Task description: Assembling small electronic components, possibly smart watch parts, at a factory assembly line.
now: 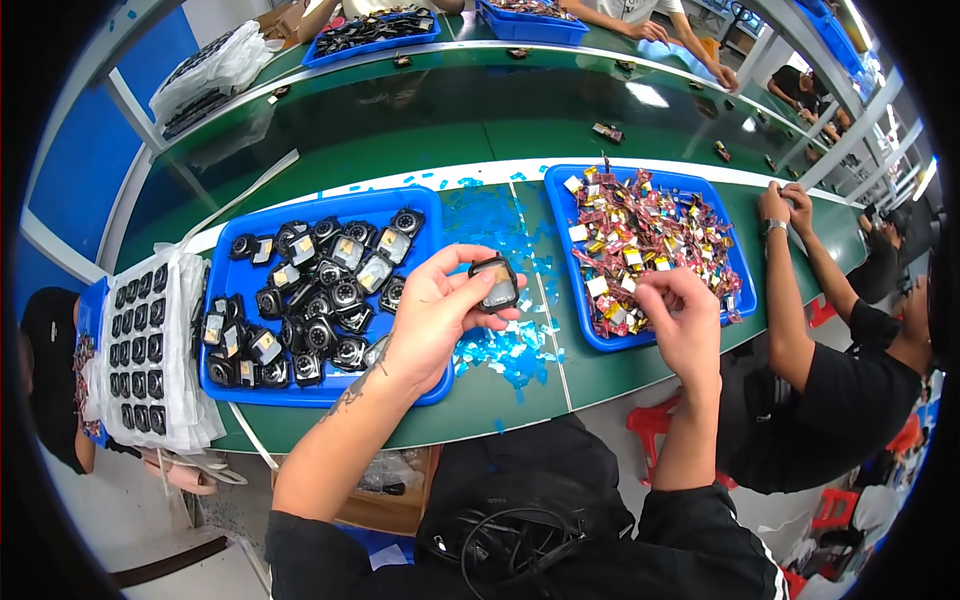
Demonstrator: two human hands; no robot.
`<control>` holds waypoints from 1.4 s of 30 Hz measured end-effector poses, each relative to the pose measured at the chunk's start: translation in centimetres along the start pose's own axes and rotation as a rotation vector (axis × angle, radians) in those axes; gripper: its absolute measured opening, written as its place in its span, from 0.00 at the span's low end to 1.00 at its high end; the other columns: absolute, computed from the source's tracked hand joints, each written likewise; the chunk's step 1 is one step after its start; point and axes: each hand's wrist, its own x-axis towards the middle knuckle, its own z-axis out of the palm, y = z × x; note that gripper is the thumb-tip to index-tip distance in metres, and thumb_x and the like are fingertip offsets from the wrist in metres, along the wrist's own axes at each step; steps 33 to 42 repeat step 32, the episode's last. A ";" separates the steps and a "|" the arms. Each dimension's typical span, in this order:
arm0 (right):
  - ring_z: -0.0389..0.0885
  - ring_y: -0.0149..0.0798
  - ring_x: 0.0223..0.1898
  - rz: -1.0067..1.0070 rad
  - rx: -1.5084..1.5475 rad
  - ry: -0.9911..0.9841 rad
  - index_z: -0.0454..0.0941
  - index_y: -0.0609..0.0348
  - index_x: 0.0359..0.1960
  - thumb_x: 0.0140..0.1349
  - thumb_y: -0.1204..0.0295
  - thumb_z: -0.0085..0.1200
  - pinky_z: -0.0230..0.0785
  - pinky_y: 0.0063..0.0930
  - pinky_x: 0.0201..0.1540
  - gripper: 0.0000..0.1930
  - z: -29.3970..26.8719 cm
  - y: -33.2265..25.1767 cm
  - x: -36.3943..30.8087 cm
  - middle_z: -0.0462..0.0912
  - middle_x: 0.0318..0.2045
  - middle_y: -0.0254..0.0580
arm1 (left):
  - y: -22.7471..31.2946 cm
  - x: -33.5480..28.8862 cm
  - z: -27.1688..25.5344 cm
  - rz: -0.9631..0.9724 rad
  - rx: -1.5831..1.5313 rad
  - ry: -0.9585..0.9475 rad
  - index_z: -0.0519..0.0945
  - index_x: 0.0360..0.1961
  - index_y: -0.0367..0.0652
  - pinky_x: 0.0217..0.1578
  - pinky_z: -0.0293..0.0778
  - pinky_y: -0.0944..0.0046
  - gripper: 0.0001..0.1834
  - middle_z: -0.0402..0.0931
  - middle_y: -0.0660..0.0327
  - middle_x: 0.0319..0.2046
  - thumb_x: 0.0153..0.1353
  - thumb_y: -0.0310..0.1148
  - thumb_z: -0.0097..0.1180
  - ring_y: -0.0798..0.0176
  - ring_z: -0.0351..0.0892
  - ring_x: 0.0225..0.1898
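Observation:
My left hand (432, 325) grips a black watch case (497, 285) between thumb and fingers, above the bench between two blue trays. My right hand (685, 318) hovers over the near edge of the right blue tray (563, 255), its thumb and fingertips pinched together. Whatever may be in that pinch is too small to make out. This tray is heaped with small electronic parts (655, 225) in red, yellow and white. At my left, the other blue tray (310, 399) holds many loose black watch cases (346, 292), some showing round backs, others square faces.
Blue film scraps (515, 355) litter the green bench (480, 408) between the trays. Stacked white trays of watch cases (140, 345) stand far left. Beyond runs a green belt (400, 130) with scattered parts. A co-worker (830, 350) sits close at right; others work opposite.

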 end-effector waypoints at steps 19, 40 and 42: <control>0.74 0.18 0.31 0.168 0.981 -0.176 0.76 0.63 0.34 0.61 0.79 0.57 0.64 0.11 0.33 0.03 1.8 -5.1 0.4 0.79 0.31 0.31 | -0.4 -0.8 1.3 0.373 0.543 -0.118 0.83 0.45 0.49 0.37 0.72 0.70 0.18 0.68 0.64 0.41 0.50 0.36 0.70 0.71 0.66 0.35; 0.76 0.22 0.33 0.052 0.836 -0.261 0.75 0.63 0.37 0.62 0.79 0.56 0.69 0.14 0.37 0.04 5.2 -6.4 -0.1 0.79 0.31 0.33 | -0.7 -0.9 1.0 0.426 0.598 -0.092 0.83 0.29 0.41 0.32 0.70 0.69 0.08 0.70 0.63 0.35 0.52 0.33 0.67 0.70 0.70 0.31; 0.76 0.22 0.33 0.052 0.836 -0.261 0.75 0.63 0.37 0.62 0.79 0.56 0.69 0.14 0.37 0.04 5.2 -6.4 -0.1 0.79 0.31 0.33 | -0.7 -0.9 1.0 0.426 0.598 -0.092 0.83 0.29 0.41 0.32 0.70 0.69 0.08 0.70 0.63 0.35 0.52 0.33 0.67 0.70 0.70 0.31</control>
